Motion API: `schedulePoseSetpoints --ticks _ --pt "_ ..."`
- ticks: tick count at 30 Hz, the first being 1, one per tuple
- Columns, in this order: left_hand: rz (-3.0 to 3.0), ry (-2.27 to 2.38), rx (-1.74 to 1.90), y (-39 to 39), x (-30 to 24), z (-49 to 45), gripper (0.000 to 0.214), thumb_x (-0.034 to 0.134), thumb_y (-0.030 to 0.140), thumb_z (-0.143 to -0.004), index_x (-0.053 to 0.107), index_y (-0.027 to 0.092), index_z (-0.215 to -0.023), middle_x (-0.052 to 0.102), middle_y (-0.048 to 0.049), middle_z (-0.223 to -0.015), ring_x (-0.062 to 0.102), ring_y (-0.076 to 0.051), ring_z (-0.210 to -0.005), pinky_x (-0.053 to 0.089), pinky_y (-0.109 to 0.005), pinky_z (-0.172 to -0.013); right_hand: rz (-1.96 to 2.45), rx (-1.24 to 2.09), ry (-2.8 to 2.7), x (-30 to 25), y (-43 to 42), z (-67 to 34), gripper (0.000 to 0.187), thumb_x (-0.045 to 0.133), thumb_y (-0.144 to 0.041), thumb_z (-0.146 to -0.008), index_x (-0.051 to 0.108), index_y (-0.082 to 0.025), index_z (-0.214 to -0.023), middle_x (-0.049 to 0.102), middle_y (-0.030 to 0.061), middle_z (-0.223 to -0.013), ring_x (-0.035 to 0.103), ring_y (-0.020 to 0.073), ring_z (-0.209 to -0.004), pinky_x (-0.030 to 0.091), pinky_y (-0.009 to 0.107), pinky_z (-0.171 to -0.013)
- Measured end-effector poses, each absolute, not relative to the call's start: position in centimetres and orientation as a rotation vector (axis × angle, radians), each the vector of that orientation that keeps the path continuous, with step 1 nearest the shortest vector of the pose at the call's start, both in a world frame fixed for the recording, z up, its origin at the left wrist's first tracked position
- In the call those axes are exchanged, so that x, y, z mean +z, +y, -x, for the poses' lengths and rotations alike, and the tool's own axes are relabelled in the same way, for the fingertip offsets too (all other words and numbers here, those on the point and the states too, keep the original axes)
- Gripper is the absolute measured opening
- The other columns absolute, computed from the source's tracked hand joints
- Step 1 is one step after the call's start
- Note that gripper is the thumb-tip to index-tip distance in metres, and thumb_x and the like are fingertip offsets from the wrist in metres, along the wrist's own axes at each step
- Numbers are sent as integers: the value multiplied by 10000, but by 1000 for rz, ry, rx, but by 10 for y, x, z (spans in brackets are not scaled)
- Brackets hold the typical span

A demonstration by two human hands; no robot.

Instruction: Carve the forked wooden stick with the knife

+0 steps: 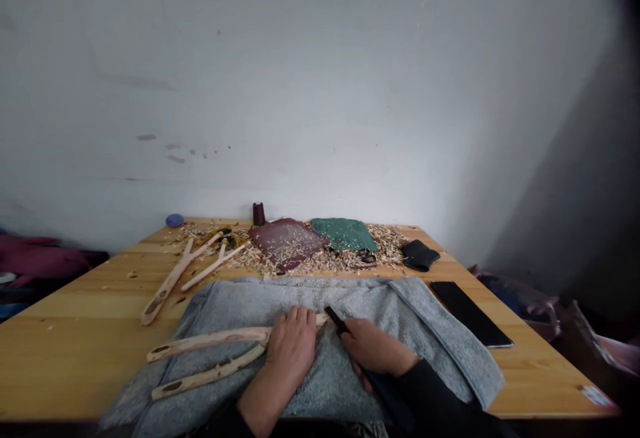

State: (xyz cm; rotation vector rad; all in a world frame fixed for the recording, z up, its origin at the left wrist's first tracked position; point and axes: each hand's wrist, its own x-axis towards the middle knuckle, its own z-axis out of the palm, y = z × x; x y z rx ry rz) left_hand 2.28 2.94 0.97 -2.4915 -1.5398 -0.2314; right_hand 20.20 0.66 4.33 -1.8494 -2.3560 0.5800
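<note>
A peeled forked wooden branch [215, 339] lies across a grey cloth [230, 305], its two prongs reaching left. My left hand [293, 341] is closed over the branch where the prongs meet and presses it to the cloth. The branch's short end sticks out to the right of that hand. In my right hand [375, 348] is a knife [336, 319] with a dark blade, which points up and left, right by the branch's tip. Whether the blade touches the wood I cannot tell. My right fingers hide most of the knife's handle.
Two more forked branches, a larger one [173, 281] and a thinner one [207, 271], lie at left. Wood shavings [390, 241] cover a maroon sheet [287, 241] and a green sheet [345, 233]. A thread spool [259, 214], black pouch [420, 255] and black tablet [470, 311] stand or lie around.
</note>
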Motion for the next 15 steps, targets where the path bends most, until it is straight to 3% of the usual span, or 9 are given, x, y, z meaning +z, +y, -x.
schedulePoseSetpoints --ticks 15 --pt "2535 -1547 -218 30 18 -23 188 482 250 -932 646 171 -977 663 -80 -943 603 -259 -922 437 -370 -764 1826 629 -2432 49 9 -201 326 342 -192 -879 660 -136 -924 720 126 -948 655 201 -865 404 264 -714"
